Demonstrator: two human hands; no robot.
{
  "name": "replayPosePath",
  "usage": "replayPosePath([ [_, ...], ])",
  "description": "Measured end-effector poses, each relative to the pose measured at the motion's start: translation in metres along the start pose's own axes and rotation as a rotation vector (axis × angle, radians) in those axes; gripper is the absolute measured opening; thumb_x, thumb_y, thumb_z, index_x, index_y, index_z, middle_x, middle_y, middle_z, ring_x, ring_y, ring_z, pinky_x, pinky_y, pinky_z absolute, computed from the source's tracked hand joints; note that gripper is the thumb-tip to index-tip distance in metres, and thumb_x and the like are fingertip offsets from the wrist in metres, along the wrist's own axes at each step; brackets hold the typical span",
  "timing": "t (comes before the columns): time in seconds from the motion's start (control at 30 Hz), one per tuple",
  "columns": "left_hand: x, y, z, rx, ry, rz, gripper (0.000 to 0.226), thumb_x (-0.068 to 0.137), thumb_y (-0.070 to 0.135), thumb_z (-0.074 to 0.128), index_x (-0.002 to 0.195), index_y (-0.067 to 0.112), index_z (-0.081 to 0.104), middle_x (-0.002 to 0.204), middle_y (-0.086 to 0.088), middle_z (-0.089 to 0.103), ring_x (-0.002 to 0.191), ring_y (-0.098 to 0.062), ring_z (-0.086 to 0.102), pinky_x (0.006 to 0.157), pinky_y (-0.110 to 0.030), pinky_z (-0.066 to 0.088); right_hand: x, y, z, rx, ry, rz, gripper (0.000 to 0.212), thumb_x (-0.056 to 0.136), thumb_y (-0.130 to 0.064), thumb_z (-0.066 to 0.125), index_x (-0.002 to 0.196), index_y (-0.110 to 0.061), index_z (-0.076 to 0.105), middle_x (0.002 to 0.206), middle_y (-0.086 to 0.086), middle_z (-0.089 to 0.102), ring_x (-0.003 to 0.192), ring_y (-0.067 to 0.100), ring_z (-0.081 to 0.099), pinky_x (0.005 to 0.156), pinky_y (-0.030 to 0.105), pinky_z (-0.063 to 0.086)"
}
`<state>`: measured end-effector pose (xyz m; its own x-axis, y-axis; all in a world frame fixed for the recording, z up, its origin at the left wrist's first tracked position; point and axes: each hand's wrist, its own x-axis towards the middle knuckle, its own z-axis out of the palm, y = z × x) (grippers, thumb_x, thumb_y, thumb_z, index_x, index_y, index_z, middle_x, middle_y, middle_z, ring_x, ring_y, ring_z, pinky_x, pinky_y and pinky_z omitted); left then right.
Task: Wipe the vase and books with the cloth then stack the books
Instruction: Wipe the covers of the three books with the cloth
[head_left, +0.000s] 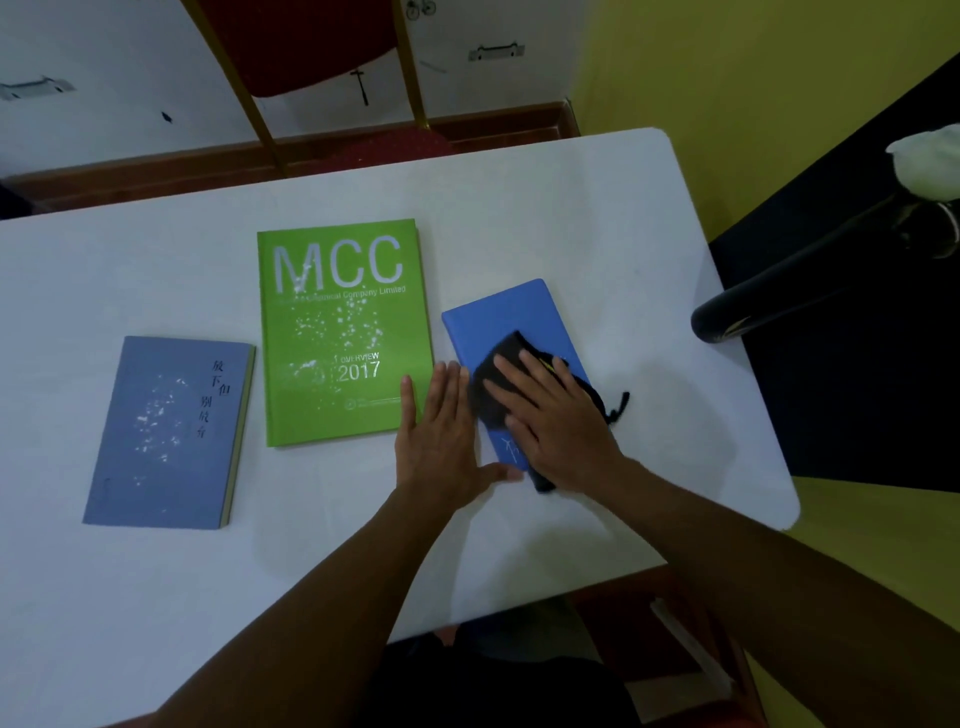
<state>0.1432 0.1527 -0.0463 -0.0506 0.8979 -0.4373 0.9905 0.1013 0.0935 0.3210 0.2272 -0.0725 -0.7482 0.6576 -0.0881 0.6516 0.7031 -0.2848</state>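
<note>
The right hand (558, 415) presses a black cloth (501, 387) flat, fingers spread, on the small blue book (506, 317); at nine o'clock the left hand (441, 431), spread, steadies it on the white table (519, 208).

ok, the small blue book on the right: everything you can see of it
The small blue book is the smallest of three, bright blue, matte cover, closed, lying flat on the white table, tilted with its top leaning left. A small white mark shows near its bottom edge. The right hand presses a black cloth onto its cover, hiding the middle. The left hand lies flat at its left edge.
</note>
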Motion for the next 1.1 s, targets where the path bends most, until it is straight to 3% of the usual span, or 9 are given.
replayPosePath([
  [0.13, 0.001, -0.001, 0.001, 0.007, 0.007, -0.009, 0.136, 0.07, 0.099, 0.024, 0.159, 0.005, -0.017, 0.17, -0.013, -0.017, 0.155, -0.028, -0.022, 0.122, -0.061, -0.013, -0.053, 0.016, -0.002, 0.058, -0.029, -0.169, 0.057, 0.101, -0.033, 0.057, 0.156, -0.028, 0.044, 0.17, -0.003, 0.027, 0.16, 0.021, 0.016, 0.13, 0.052, 0.016],
  [0.27, 0.002, -0.001, 0.004, 0.003, 0.026, -0.012, 0.138, 0.069, 0.1, 0.025, 0.159, 0.004, -0.015, 0.171, -0.013, -0.013, 0.156, -0.028, -0.02, 0.123, -0.06, -0.01, -0.053, 0.034, -0.005, 0.052, -0.011, -0.237, 0.06, 0.096, -0.028, 0.062, 0.154, -0.022, 0.048, 0.168, 0.002, 0.032, 0.158, 0.022, 0.023, 0.129, 0.049, 0.02],
  [0.4, 0.002, 0.0, 0.005, -0.005, 0.005, -0.012, 0.143, 0.066, 0.103, 0.029, 0.158, 0.003, -0.016, 0.17, -0.014, -0.015, 0.155, -0.029, -0.022, 0.123, -0.059, -0.014, -0.006, 0.041, -0.009, 0.078, 0.075, -0.081, 0.053, 0.1, -0.026, 0.052, 0.152, -0.018, 0.05, 0.165, 0.003, 0.038, 0.156, 0.023, 0.03, 0.128, 0.05, 0.024],
  [0.57, 0.004, -0.001, 0.008, -0.009, 0.019, -0.008, 0.144, 0.065, 0.103, 0.029, 0.159, 0.003, -0.016, 0.17, -0.014, -0.015, 0.155, -0.028, -0.022, 0.123, -0.057, -0.015, 0.061, 0.034, -0.018, 0.11, 0.018, 0.142, 0.056, 0.104, -0.035, 0.047, 0.158, -0.023, 0.039, 0.171, -0.001, 0.023, 0.159, 0.023, 0.017, 0.129, 0.052, 0.013],
  [0.7, 0.004, -0.002, 0.008, -0.001, 0.028, 0.01, 0.145, 0.065, 0.104, 0.028, 0.158, 0.001, -0.015, 0.169, -0.016, -0.016, 0.155, -0.029, -0.022, 0.123, -0.057, -0.015, 0.053, 0.022, -0.007, 0.047, 0.119, 0.157, 0.06, 0.103, -0.045, 0.051, 0.156, -0.019, 0.043, 0.169, 0.004, 0.03, 0.158, 0.025, 0.023, 0.129, 0.05, 0.014],
  [0.87, 0.0, -0.019, 0.011, 0.002, 0.048, 0.119, 0.147, 0.063, 0.105, 0.028, 0.158, 0.003, -0.016, 0.167, -0.017, -0.022, 0.155, -0.03, -0.023, 0.126, -0.054, -0.008, 0.018, -0.001, 0.012, 0.098, 0.302, 0.077, 0.043, 0.103, -0.029, 0.055, 0.14, -0.009, 0.061, 0.154, 0.009, 0.053, 0.148, 0.027, 0.044, 0.123, 0.052, 0.034],
  [0.97, -0.012, -0.044, 0.012, -0.033, 0.125, 0.122, 0.126, 0.078, 0.096, 0.022, 0.161, 0.006, -0.005, 0.17, -0.013, -0.013, 0.157, -0.028, -0.014, 0.127, -0.053, -0.003, 0.018, -0.011, 0.01, 0.294, 0.352, 0.23, 0.041, 0.105, -0.027, 0.049, 0.14, -0.008, 0.06, 0.146, 0.01, 0.061, 0.142, 0.028, 0.051, 0.117, 0.053, 0.043],
  [1.03, -0.024, -0.065, 0.014, -0.087, 0.228, 0.044, 0.104, 0.092, 0.081, 0.021, 0.162, 0.006, 0.005, 0.171, -0.012, -0.002, 0.159, -0.028, -0.004, 0.128, -0.053, 0.006, 0.03, -0.025, 0.001, 0.517, 0.357, 0.437, 0.044, 0.107, -0.03, 0.047, 0.146, -0.012, 0.052, 0.146, 0.011, 0.059, 0.137, 0.031, 0.054, 0.112, 0.051, 0.048],
  [1.1, -0.036, -0.089, 0.019, -0.154, 0.311, -0.064, 0.091, 0.099, 0.07, 0.024, 0.162, 0.005, 0.01, 0.171, -0.013, 0.004, 0.159, -0.027, 0.001, 0.127, -0.053, 0.012, 0.053, -0.041, -0.009, 0.649, 0.387, 0.526, 0.042, 0.109, -0.027, 0.048, 0.148, -0.011, 0.05, 0.144, 0.011, 0.061, 0.132, 0.028, 0.058, 0.108, 0.043, 0.051],
])
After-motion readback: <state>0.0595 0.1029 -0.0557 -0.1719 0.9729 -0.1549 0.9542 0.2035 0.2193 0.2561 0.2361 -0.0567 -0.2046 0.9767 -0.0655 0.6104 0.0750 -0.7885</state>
